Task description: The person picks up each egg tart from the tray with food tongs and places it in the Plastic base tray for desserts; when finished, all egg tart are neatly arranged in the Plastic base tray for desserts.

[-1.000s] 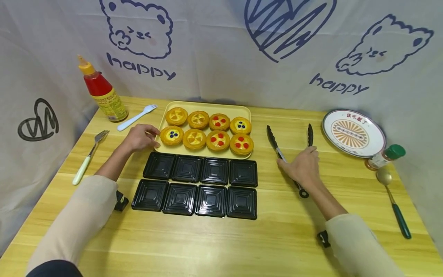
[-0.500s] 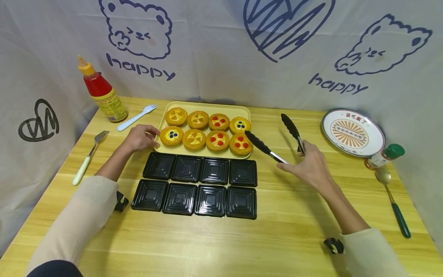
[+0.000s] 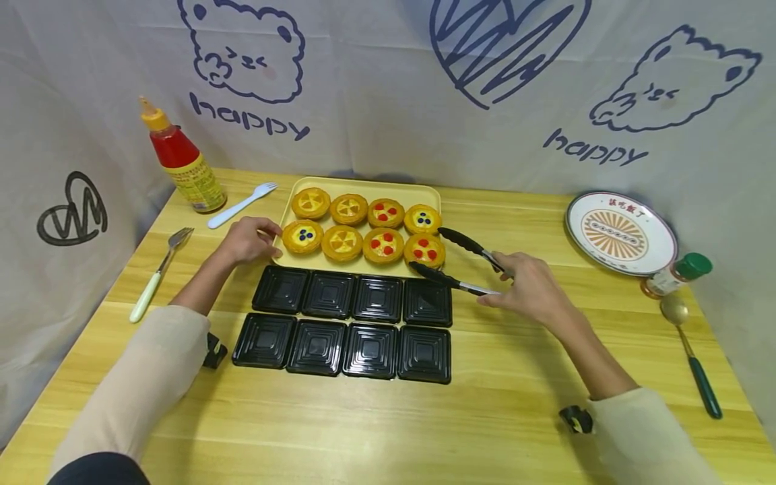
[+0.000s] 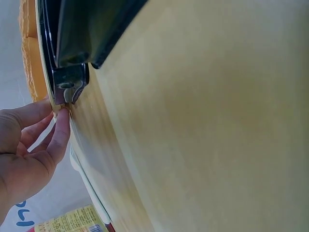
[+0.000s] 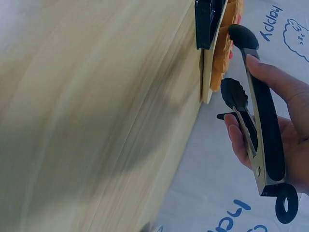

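Note:
My left hand [image 3: 250, 240] pinches the left edge of a pale yellow tray [image 3: 428, 194] between thumb and fingers. Two rows of tarts fill this tray, topped with orange wedges, red berries or blue berries. In my right hand [image 3: 530, 286] are black-tipped tongs [image 5: 264, 118], thumb on one arm and fingers round the other. Spread apart, the tong tips reach the tray's right side in the head view. They stand on either side of the front right red-berry tart [image 3: 424, 251], with no grip on it visible. Several square black plastic trays [image 3: 316, 346] lie in two rows before the tart tray.
At the left lie a fork [image 3: 159, 279] and a light blue fork [image 3: 242, 205], with a red sauce bottle [image 3: 192, 172] behind. Far right are a patterned plate [image 3: 655, 252], a green-capped spice jar [image 3: 661, 279] and a green-handled spoon [image 3: 701, 384]. A drawn-on cloth [image 3: 388, 101] hangs behind.
My right hand has lifted the tongs off the table and swung them left, so their tips now stand by the front right tart. The left hand stays at the tray's edge.

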Available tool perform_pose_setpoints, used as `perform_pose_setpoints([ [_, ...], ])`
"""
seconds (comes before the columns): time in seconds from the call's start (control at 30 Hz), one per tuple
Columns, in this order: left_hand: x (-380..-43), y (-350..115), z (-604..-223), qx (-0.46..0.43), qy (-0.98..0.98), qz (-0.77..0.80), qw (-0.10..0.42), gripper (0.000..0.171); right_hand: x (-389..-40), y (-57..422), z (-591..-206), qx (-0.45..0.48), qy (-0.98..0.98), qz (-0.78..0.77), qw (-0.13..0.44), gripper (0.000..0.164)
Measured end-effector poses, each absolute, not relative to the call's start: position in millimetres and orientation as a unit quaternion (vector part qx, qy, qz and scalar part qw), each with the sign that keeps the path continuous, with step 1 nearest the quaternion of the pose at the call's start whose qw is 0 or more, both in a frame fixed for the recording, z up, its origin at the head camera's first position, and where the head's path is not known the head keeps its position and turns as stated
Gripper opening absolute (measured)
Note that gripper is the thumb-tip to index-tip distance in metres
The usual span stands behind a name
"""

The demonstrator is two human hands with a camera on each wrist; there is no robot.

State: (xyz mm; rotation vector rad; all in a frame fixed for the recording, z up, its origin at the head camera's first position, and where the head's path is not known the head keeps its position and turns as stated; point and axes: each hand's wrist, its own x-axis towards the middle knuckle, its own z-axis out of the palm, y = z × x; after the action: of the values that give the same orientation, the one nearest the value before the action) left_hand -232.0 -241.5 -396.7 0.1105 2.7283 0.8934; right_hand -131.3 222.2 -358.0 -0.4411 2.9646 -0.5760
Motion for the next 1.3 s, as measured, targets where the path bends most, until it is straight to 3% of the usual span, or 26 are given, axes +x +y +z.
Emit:
perform_pose_setpoints([
  [0.5,-233,-243,-399,0.034,0.942,0.305,0.135,0.038,-117,225,-350,-0.191,0.964,-0.183,-0.002,0.071],
  [0.9,-232,-241,-397,0.039,0.943,0.303,0.134,0.038,-74,235,-349,-0.201,0.961,-0.192,0.012,0.071],
  [1.13,-232,-240,-394,0.037,0.942,0.303,0.138,0.038,-71,237,-356,-0.205,0.959,-0.195,0.003,0.072],
  [1.3,-233,-240,-394,0.034,0.941,0.306,0.143,0.039,-72,237,-352,-0.193,0.961,-0.197,0.034,0.077],
])
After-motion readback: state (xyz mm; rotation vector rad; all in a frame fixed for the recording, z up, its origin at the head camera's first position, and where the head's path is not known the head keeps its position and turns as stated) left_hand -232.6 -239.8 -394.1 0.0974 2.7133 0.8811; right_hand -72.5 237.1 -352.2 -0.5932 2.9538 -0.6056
